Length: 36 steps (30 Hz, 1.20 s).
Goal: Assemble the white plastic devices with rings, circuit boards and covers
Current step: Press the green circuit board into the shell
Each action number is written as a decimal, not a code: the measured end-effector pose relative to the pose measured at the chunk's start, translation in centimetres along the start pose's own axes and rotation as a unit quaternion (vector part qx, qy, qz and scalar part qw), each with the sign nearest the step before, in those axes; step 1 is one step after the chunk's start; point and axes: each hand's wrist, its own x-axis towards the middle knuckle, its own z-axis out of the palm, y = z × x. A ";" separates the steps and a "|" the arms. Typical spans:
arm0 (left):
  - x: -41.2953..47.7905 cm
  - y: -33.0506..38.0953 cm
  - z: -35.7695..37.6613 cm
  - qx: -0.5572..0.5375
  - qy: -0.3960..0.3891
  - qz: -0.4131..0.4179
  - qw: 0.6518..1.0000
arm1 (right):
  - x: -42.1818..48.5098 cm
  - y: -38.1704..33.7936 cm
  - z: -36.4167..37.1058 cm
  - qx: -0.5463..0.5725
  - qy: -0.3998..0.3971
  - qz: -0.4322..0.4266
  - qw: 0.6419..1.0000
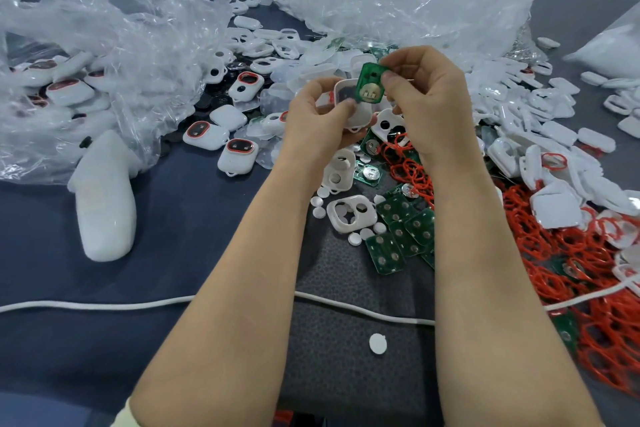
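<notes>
White plastic shell (349, 104), gripped in the left hand (320, 118), awaits the green circuit board (371, 84) pinched just above it by right hand (426, 104) fingertips, apparently next to be squared and pressed into the shell.

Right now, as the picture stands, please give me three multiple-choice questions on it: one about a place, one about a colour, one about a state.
1. Where does the big heap of red rings lie?
A) right of the right forearm
B) inside the left bag
C) under the left arm

2. What colour is the circuit board in the right hand?
A) blue
B) green
C) yellow

3. What is the left hand doing?
A) lying flat
B) gripping a cord
C) holding a white case

Answers: 1 A, the rings spread toward the right edge; 2 B, the board is plainly green; 3 C, its fingers curl round the case.
</notes>
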 end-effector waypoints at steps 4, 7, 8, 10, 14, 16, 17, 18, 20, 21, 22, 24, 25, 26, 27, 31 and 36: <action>0.0 0.2 0.1 -0.029 -0.010 -0.024 0.999 | 0.0 0.1 0.0 -0.017 -0.012 0.005 1.000; -0.2 0.5 0.2 -0.051 -0.013 -0.039 0.998 | 0.1 0.2 0.0 -0.023 -0.016 0.012 1.000; -0.2 0.5 0.3 -0.057 -0.012 -0.042 0.997 | 0.0 0.2 0.0 -0.025 -0.020 0.013 0.999; -0.3 0.6 0.3 -0.068 -0.009 -0.049 0.996 | 0.0 0.3 0.2 -0.035 -0.028 0.012 0.999; -0.3 0.6 0.3 -0.070 -0.009 -0.050 0.996 | -0.1 0.3 0.3 -0.059 -0.035 0.003 0.998; -0.4 0.6 0.3 -0.068 -0.011 -0.048 0.996 | -0.2 0.3 0.4 -0.062 -0.038 0.000 0.997; -0.4 0.6 0.3 -0.067 -0.012 -0.047 0.997 | -0.2 0.3 0.4 -0.063 -0.039 0.000 0.997; -0.4 0.6 0.3 -0.068 -0.012 -0.047 0.996 | -0.2 0.2 0.4 -0.064 -0.042 -0.001 0.997; -0.4 0.6 0.2 -0.072 -0.011 -0.048 0.996 | -0.2 0.3 0.5 -0.069 -0.045 -0.002 0.997; -0.4 0.6 0.2 -0.073 -0.012 -0.049 0.996 | -0.2 0.3 0.5 -0.071 -0.046 -0.003 0.996; -0.4 0.6 0.2 -0.074 -0.012 -0.050 0.996 | -0.2 0.3 0.5 -0.073 -0.047 -0.004 0.996; -0.4 0.6 0.3 -0.075 -0.013 -0.051 0.996 | -0.3 0.3 0.6 -0.077 -0.048 -0.007 0.996; -0.4 0.7 0.3 -0.076 -0.012 -0.052 0.996 | -0.3 0.3 0.6 -0.078 -0.049 -0.008 0.996; -0.4 0.7 0.3 -0.077 -0.012 -0.052 0.996 | -0.3 0.3 0.6 -0.078 -0.051 -0.008 0.996; -0.4 0.7 0.3 -0.077 -0.011 -0.051 0.996 | -0.3 0.3 0.6 -0.078 -0.053 -0.009 0.995; -0.3 0.6 0.3 -0.077 -0.010 -0.050 0.996 | -0.2 0.4 0.7 -0.081 -0.054 -0.011 0.995; -0.1 0.6 0.3 -0.088 -0.002 -0.055 0.995 | -0.2 0.5 0.7 -0.084 -0.055 -0.015 0.995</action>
